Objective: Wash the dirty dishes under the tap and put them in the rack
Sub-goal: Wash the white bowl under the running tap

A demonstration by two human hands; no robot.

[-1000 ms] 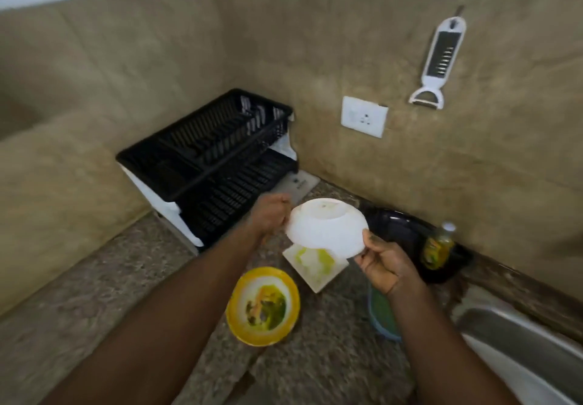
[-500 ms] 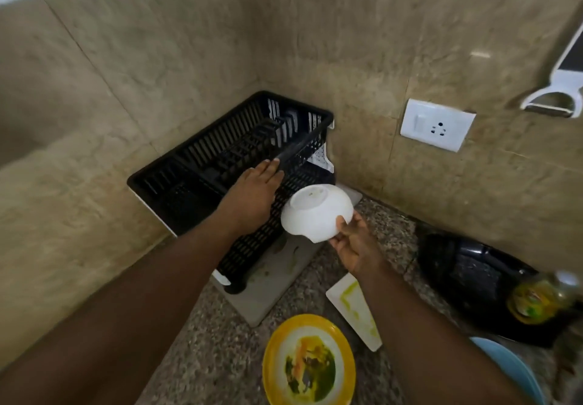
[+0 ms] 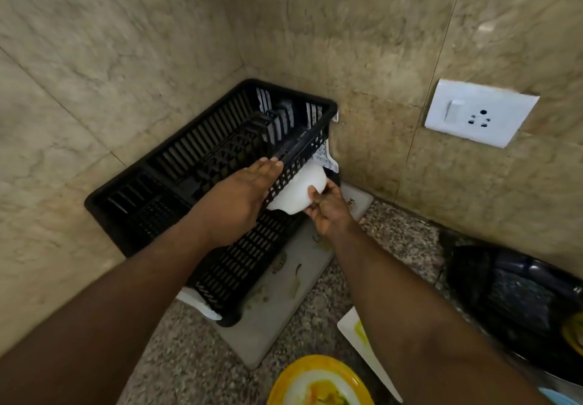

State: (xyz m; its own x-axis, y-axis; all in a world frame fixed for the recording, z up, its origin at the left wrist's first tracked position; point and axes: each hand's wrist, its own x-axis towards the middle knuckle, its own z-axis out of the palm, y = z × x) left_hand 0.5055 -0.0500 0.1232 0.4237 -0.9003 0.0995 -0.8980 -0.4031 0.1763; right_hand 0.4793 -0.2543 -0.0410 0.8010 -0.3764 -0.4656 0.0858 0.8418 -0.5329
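- Pinching the white bowl [image 3: 298, 195] by its rim with the right hand [image 3: 328, 212], upside down, under the rack [image 3: 195, 165]'s upper tier.
- Pressing the left hand [image 3: 239, 196] flat on the upper tier's front rail, fingers straight.
- Risking the thin pinch slipping, or the bowl jamming against that rail.

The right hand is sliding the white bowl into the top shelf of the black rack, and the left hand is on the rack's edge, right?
Not quite. In the head view the right hand slides the bowl into the lower shelf of the rack, under the top basket. The left hand is on the rack's edge.
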